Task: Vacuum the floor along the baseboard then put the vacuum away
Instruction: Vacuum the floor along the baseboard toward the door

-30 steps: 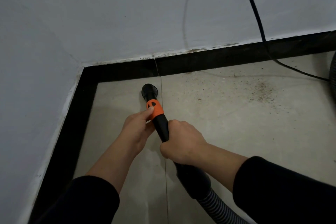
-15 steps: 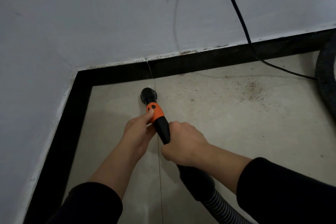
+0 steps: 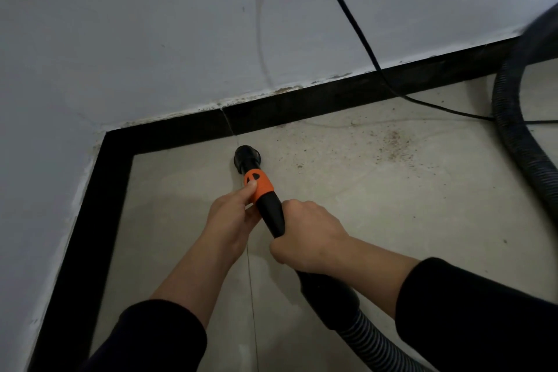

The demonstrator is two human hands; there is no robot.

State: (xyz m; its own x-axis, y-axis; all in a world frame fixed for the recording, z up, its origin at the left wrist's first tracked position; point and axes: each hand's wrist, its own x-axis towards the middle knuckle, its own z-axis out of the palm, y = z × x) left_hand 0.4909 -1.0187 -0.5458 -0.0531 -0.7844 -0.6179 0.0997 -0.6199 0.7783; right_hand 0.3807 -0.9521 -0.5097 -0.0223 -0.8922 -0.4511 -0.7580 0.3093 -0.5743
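Nozzle (image 3: 247,158) sits near the baseboard (image 3: 317,101).
I see left hand (image 3: 232,220) pinching its orange collar (image 3: 259,184), right hand (image 3: 308,235) wrapped round the tube (image 3: 273,214).

Ahead of the left hand (image 3: 231,220) the baseboard (image 3: 302,107) and wall (image 3: 151,39) block the way, and both also run along its left. Right of the right hand (image 3: 306,238), bare floor (image 3: 392,205) lies open up to the hose (image 3: 510,136) and cord (image 3: 352,24).

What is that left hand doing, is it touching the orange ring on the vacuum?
Touching. The head view shows the left hand gripping the vacuum wand, its thumb lying right on the orange ring.
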